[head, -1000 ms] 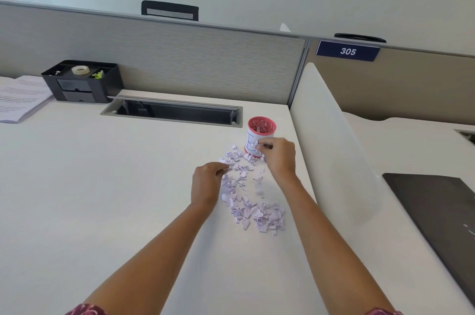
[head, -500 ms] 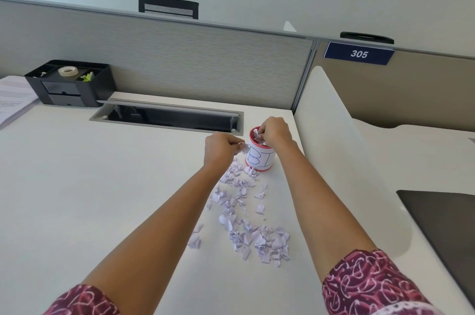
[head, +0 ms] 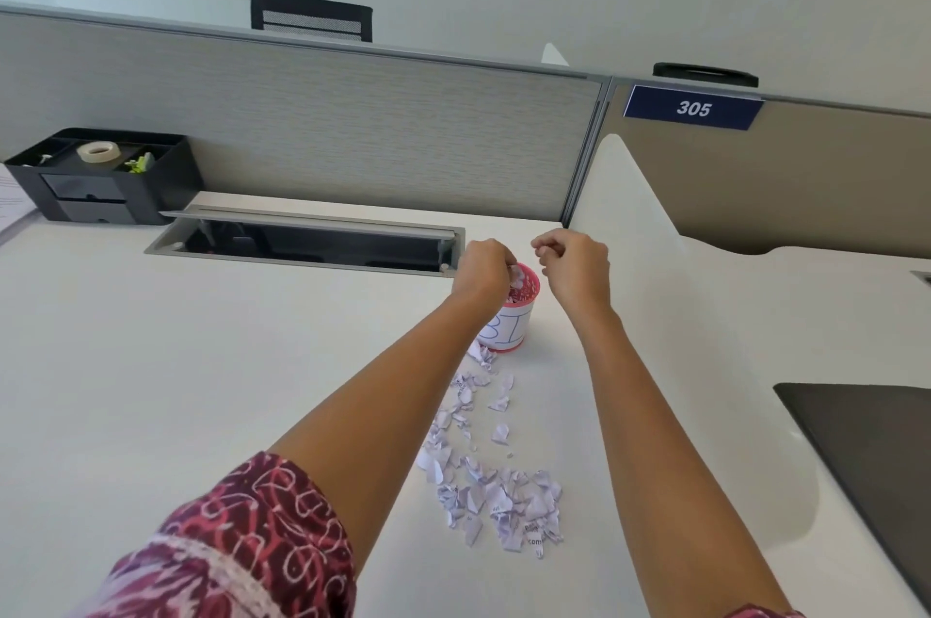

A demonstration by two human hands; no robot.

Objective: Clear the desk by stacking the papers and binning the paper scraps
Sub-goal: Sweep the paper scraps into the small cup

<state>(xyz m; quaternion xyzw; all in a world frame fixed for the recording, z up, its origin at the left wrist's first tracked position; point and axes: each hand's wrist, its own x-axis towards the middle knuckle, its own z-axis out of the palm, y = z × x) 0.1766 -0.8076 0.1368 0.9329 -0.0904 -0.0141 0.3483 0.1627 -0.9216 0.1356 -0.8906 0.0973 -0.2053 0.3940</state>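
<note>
Your left hand (head: 483, 272) hovers over the mouth of the pink bin (head: 511, 320) and pinches paper scraps (head: 514, 271) with bunched fingers. Your right hand (head: 574, 272) is curled just beside the rim, and I cannot tell if it holds anything. You are in the binning step, I judge, and not near its end: a long trail (head: 496, 491) of scraps lies on the table (head: 201, 390) from the bin's foot toward you. Next, let go well inside the rim, then gather the trail.

Single head-worn wide-angle view; faces forward and down across desk (head: 151, 390) toward partition (head: 352, 138), frame tilted.
</note>
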